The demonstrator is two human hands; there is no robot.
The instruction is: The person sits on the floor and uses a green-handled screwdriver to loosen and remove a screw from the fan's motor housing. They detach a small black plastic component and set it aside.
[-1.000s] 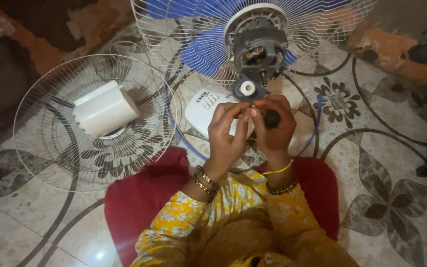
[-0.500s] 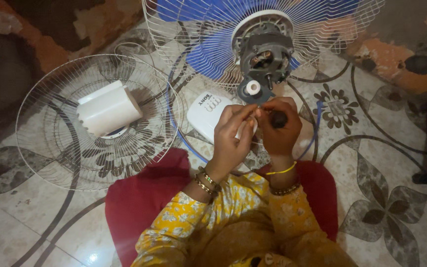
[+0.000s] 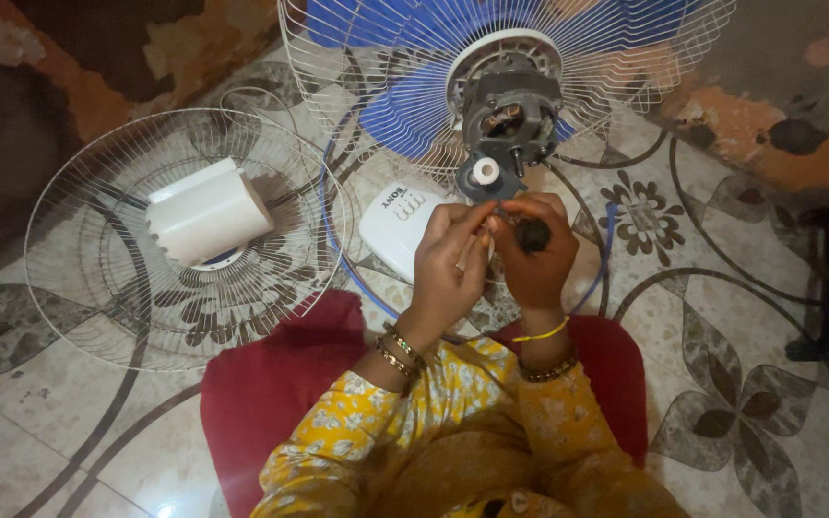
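Patterned floor tiles [image 3: 722, 403] with dark floral inlay are filling the scene, and a person is sitting on a red cushion [image 3: 271, 384] laid on them, sleeves in yellow print. Both hands are working close together just below the exposed fan motor [image 3: 510, 117], which is standing in front of the blue blades [image 3: 405, 115] and the rear wire guard [image 3: 367, 48]. The right hand [image 3: 537, 251] is closing its grip around a small dark knob-like part [image 3: 532, 234], fingers curled about it. The left hand [image 3: 453, 264] is pinching its fingertips together against that part; what lies between them is too small to tell. A white round cap [image 3: 485, 172] is sitting on the motor's underside just above the hands. A white control housing [image 3: 397, 228] is lying on the floor beside the left hand. Well apart to the left, the detached front guard [image 3: 98, 288] is lying flat with a white cover [image 3: 208, 211] resting on it.
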